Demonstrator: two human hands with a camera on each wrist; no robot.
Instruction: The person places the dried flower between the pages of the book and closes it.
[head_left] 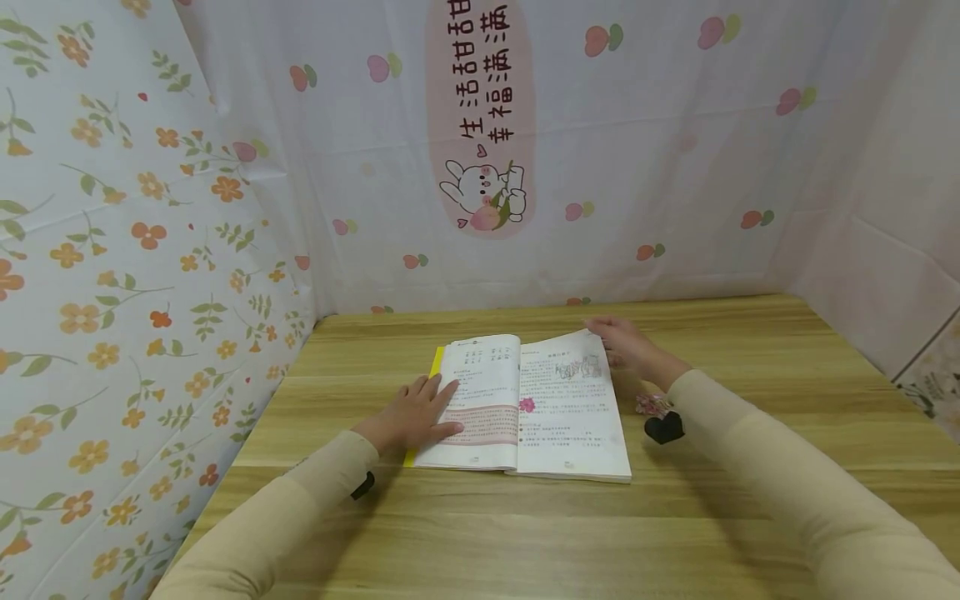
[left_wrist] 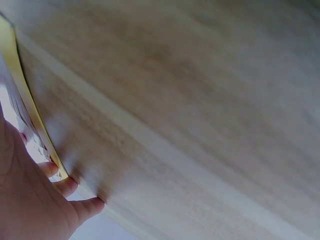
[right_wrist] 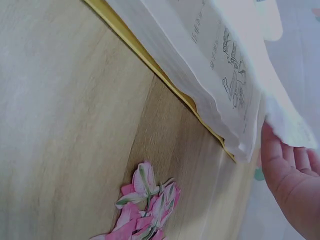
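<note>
Paper book open — left hand flat (right hand lifts corner).

An open yellow-covered book lies flat on the wooden table, printed pages facing up.

Readable writing: one pink panel on the curtain.
The backdrop curtain bears a pink oval reading 生活甜甜 幸福满满 above a rabbit drawing; the open book's print is too small to read.
</note>
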